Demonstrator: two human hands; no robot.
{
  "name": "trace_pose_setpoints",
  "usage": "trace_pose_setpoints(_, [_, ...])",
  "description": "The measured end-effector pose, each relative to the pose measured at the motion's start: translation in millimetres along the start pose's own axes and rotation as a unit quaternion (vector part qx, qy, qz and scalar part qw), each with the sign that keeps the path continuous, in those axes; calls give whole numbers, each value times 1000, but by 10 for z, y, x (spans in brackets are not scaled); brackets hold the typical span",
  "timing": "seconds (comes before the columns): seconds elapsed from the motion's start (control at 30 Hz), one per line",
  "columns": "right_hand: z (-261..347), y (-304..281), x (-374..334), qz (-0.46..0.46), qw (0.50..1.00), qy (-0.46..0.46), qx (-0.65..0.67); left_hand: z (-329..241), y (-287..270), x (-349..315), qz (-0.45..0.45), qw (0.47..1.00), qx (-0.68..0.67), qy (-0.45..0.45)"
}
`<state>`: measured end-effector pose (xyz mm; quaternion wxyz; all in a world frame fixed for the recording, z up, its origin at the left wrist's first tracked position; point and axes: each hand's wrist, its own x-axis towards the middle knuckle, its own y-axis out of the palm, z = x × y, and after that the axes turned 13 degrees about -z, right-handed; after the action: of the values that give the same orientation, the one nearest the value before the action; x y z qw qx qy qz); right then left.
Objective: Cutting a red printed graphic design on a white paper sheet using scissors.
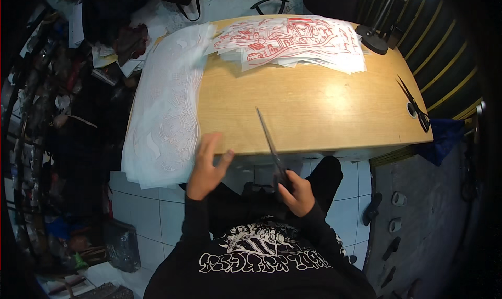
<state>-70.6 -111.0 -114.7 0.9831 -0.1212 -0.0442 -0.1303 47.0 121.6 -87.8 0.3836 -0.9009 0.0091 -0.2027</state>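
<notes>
Right hand (297, 194) is being clenched round black-handled steel scissors (272, 144), empty left hand (206, 172) near translucent white sheets (170, 97): likely cut prep, sheet-steadying needed.

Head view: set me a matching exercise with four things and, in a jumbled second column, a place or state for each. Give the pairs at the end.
Things
1. Red-patterned sheets
2. Pale sheets
3. Left hand
4. Right hand

Places and states
A. Holding nothing, thumb spread from the fingers
B. Along the left end of the wooden table
C. Closed around the handles of a pair of scissors
D. Spread along the table's far edge

Pairs: 1-D, 2-B, 3-A, 4-C
</notes>
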Motion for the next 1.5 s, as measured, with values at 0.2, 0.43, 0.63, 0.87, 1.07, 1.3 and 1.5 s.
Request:
trace_pose_setpoints(0.2, [193,641,369,74,995,16,58,-28,54,-170,5,977,-203,-64])
trace_pose_setpoints(0.43, [375,1192,600,161,978,-28,127,-67,-174,-122,60,891,-409,-188])
trace_pose_setpoints(0.63, [552,862,324,226,964,-90,112,-183,-383,-45,129,842,-458,-254])
trace_pose_setpoints(0.87, [887,374,19,221,974,-33,38,-479,-263,-24,193,792,-544,-197])
trace_pose_setpoints(1.07, [912,251,-122,225,963,-85,124,-759,-381,26,207,758,-597,-161])
trace_pose_setpoints(1.3, [649,507,34,148,965,13,215,-725,-298,-45,150,841,-498,-145])
trace_pose_setpoints(1.5, [387,156,14,-29,958,121,260,-622,356,-160,81,879,-467,-49])
